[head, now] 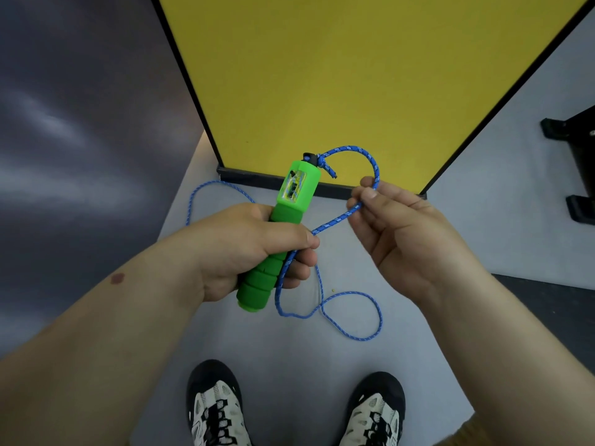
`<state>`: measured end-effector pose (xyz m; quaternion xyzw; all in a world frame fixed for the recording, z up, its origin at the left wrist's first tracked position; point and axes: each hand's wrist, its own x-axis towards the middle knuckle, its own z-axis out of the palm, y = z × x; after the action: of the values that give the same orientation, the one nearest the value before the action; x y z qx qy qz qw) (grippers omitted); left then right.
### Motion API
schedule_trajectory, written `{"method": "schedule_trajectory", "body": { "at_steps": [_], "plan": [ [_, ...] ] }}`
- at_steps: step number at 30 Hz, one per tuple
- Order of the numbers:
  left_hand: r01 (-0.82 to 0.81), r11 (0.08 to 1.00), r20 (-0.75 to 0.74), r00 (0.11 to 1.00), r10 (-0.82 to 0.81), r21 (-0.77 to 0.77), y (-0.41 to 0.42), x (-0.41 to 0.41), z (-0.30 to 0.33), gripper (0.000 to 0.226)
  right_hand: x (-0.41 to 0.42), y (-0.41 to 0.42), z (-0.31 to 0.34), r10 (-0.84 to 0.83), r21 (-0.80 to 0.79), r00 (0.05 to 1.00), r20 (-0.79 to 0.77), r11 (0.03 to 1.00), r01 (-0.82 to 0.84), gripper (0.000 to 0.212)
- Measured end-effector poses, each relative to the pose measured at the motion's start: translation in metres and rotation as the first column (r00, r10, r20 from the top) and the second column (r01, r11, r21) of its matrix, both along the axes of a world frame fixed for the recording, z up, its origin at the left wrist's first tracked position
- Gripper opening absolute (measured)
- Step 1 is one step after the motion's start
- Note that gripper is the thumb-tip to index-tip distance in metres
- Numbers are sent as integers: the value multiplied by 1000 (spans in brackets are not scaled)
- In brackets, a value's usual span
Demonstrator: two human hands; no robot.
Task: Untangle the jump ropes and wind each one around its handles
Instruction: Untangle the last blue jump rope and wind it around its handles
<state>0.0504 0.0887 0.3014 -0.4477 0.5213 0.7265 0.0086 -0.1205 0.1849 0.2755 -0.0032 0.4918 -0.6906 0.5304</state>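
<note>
The green handle [279, 235] is sitting in the left hand [254, 249], its long axis running from low and near the person up and away toward the yellow panel [354, 75], with the counter window end uppermost and the foam grip wrapped in the fist. The blue rope [335, 220] is leaving the black cap at the top of the handle, arching over to the right, and coming back down on a diagonal to the left thumb, which is pinning it against the foam. The right hand [399, 233] is pinching that same rope just to the right of the handle's head, thumb and forefinger closed on the cord and the other fingers [399, 201] lying loosely spread. Below the left hand the rope is hanging in a slack loop over the grey floor [289, 342], and another stretch is trailing off to the left behind the wrist. So the free cord is lying to the right of the handle, nearer the right hand, and the next wrap looks likely to need that hand carrying it across the handle's axis. Two shoes [215, 410] are showing at the bottom.
</note>
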Motion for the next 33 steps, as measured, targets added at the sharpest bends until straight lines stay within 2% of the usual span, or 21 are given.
{"method": "schedule_trajectory", "body": {
  "at_steps": [4,7,10,17,20,24,29,33],
  "plan": [
    [-37,999,2,999,37,5,1,-2,0,12,17,1,-1,162,-6,987,-8,987,-162,24],
    [-36,999,7,999,36,-3,0,-1,0,13,23,1,-1,205,-6,978,-39,979,-205,26],
    [-17,1000,10,1000,17,1,0,0,0,12,20,1,0,164,8,984,-68,986,-164,22],
    [20,1000,6,1000,-20,-1,-1,2,0,10,-2,-1,2,-70,-2,997,-37,998,70,22],
    [20,1000,3,1000,-20,-5,0,1,2,10,-3,0,1,-97,-7,995,-16,995,97,22],
    [0,1000,3,1000,0,-1,1,-1,2,10,9,0,-2,39,-2,999,-5,999,-39,23],
    [2,1000,7,1000,-2,8,1,-1,1,15,23,3,-2,239,3,969,-65,971,-239,28],
    [15,1000,7,1000,-15,5,1,0,1,15,21,3,0,231,19,969,-89,973,-230,25]
  ]
}}
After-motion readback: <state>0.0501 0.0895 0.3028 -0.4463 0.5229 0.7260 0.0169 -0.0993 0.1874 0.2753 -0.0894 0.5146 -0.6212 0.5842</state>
